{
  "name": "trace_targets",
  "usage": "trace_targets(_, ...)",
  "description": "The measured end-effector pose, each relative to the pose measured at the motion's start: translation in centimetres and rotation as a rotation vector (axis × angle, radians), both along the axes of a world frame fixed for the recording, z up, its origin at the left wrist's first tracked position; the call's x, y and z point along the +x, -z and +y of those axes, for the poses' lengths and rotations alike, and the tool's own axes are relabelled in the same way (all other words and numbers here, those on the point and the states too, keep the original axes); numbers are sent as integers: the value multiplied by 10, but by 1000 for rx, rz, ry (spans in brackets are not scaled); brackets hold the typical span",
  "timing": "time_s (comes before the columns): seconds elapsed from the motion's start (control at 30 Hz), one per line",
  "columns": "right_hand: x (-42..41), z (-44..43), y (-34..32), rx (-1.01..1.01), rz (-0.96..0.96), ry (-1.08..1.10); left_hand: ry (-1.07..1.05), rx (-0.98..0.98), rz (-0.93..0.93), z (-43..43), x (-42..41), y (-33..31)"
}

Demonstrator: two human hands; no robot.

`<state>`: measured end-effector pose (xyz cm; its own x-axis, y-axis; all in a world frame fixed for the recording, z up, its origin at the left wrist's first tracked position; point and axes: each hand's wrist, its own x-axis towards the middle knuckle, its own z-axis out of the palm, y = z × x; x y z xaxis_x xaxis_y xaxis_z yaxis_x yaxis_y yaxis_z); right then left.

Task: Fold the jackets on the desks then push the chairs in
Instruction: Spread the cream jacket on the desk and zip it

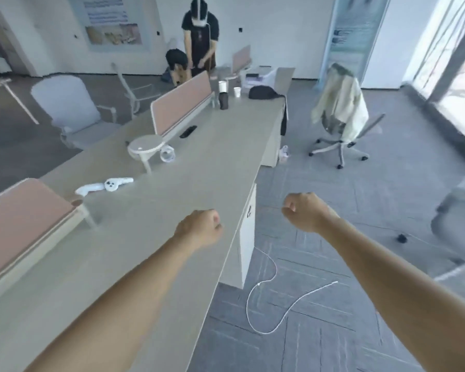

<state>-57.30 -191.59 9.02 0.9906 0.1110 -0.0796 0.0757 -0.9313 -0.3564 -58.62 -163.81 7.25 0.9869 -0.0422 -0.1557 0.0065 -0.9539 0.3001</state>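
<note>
Both my arms reach forward with the fingers curled into fists that hold nothing. My left hand (199,228) hovers over the near edge of the long beige desk (193,167). My right hand (305,210) is out over the floor, right of the desk. A black jacket (263,92) lies on the desk's far end, one sleeve hanging over the edge. A pale jacket (344,103) is draped on a swivel chair (338,146) standing away from the desk. Another grey chair (457,218) is blurred at the right edge.
White controllers (105,185), a small round stand (145,146), pink dividers (183,100), cups (236,91) and a dark bottle (223,100) are on the desk. A white cable (269,296) trails on the carpet. Two people (199,41) work at the far end. A grey chair (73,108) stands left.
</note>
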Motion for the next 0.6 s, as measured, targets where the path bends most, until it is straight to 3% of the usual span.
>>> trace_targets(0.17,38,-81,-5,2,6,203,175,10,18,-69,102,4)
trace_targets(0.37,69,-169,-2,-43,79,464,451,-132,44,-178,204,2)
trace_targets(0.6,127,-276,17,17,93,656,664,-94,93,-305,309,7)
